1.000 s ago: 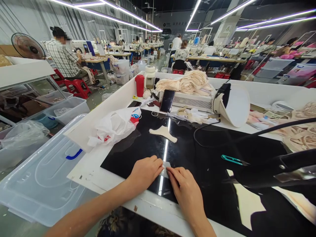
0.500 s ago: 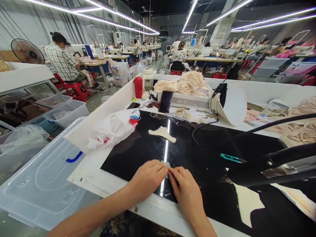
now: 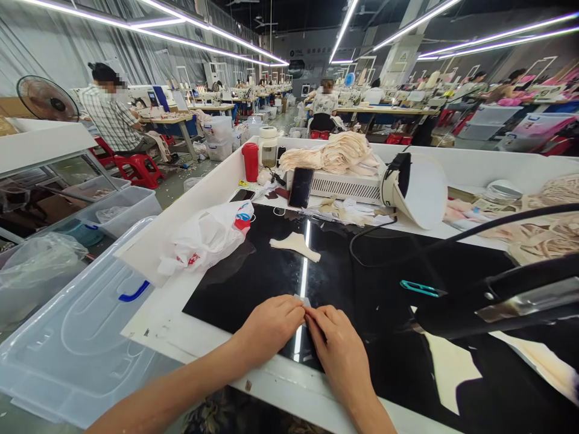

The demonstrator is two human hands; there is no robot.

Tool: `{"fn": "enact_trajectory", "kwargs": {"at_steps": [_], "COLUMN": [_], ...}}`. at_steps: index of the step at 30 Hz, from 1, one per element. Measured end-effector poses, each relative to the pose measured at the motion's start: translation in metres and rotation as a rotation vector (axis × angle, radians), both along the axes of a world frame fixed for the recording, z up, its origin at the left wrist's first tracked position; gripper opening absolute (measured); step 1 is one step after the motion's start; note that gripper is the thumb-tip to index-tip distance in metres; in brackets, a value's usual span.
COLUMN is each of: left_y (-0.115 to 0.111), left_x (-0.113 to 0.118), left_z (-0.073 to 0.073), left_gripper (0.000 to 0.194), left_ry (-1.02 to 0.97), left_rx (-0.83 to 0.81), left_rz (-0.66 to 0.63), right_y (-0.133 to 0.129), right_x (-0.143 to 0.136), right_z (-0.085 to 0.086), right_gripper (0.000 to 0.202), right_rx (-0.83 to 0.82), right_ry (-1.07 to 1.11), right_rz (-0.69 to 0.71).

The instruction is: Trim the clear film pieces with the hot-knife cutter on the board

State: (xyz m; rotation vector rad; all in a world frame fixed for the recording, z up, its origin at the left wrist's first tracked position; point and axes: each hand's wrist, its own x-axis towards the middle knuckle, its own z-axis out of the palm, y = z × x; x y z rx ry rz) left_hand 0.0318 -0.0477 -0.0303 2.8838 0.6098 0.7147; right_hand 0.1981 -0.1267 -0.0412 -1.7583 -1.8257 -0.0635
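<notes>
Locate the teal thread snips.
In the head view, the teal thread snips lie on the black mat, right of the right hand and beyond a cream cut piece.

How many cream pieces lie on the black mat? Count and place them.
3: a curved piece beyond the left hand, a larger piece right of the right hand, another piece at the right edge. The black arm may hide more.

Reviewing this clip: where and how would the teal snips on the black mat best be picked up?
Best, I'd judge, by the teal snips' long handle, thumb and finger across its two sides, with the right hand coming from above and the left. They lie flat on the black mat, handle end leftward, tips pointing right towards the thick black arm.
</notes>
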Motion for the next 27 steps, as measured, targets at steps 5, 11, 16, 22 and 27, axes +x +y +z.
{"fn": "enact_trajectory", "kwargs": {"at_steps": [5, 11, 16, 22, 27], "left_y": [0.0, 0.0, 0.002, 0.002, 0.001], "left_x": [0.001, 0.001, 0.0, -0.001, 0.0], "left_z": [0.001, 0.001, 0.001, 0.003, 0.003], "left_gripper": [0.017, 0.018, 0.023, 0.025, 0.024], "left_ry": [0.002, -0.008, -0.019, -0.047, -0.059], "left_rx": [0.008, 0.005, 0.015, 0.018, 0.02], "left_rz": [-0.002, 0.005, 0.0, 0.001, 0.01], "right_y": [0.001, 0.0, 0.0, 0.001, -0.005], "right_x": [0.0, 0.001, 0.002, 0.002, 0.006], "right_z": [-0.001, -0.004, -0.005, -0.005, 0.009], "right_gripper": [0.028, 0.027, 0.028, 0.027, 0.023], "right_rx": [0.008, -0.001, 0.034, 0.08, 0.241], "right_ry": [-0.001, 0.002, -0.008, -0.019, -0.003], "right_rz": [0.006, 0.003, 0.013, 0.017, 0.013]}}
